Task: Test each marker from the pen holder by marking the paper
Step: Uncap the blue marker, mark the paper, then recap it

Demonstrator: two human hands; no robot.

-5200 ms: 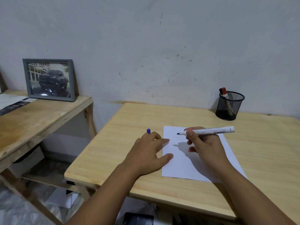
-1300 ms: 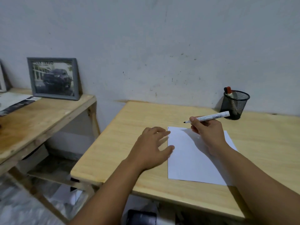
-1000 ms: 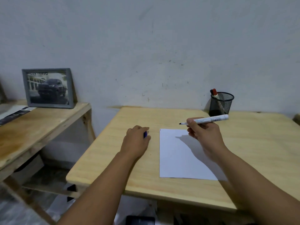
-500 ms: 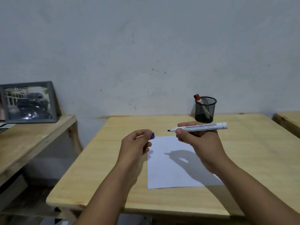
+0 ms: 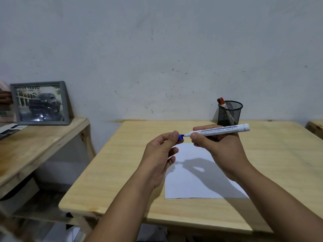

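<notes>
My right hand (image 5: 221, 147) holds a white marker (image 5: 222, 130) level above the table, its dark tip pointing left. My left hand (image 5: 160, 154) pinches the blue cap (image 5: 180, 137) right at that tip; the tip meets the cap's mouth. Both hands hover over a white sheet of paper (image 5: 197, 182) lying on the light wooden table (image 5: 122, 172). I see no marks on the paper. At the back of the table stands a black mesh pen holder (image 5: 229, 114) with a red-capped marker (image 5: 222, 102) leaning in it.
A second wooden table (image 5: 35, 147) stands to the left, separated by a gap, with a framed car picture (image 5: 40, 103) and printed leaflets (image 5: 10, 130) on it. A grey wall rises behind. Another wooden edge (image 5: 316, 126) shows at far right.
My left hand picked the blue cap up from the table beside the paper and brought it to the marker's tip. My right hand raised the marker off the paper and held it level.
</notes>
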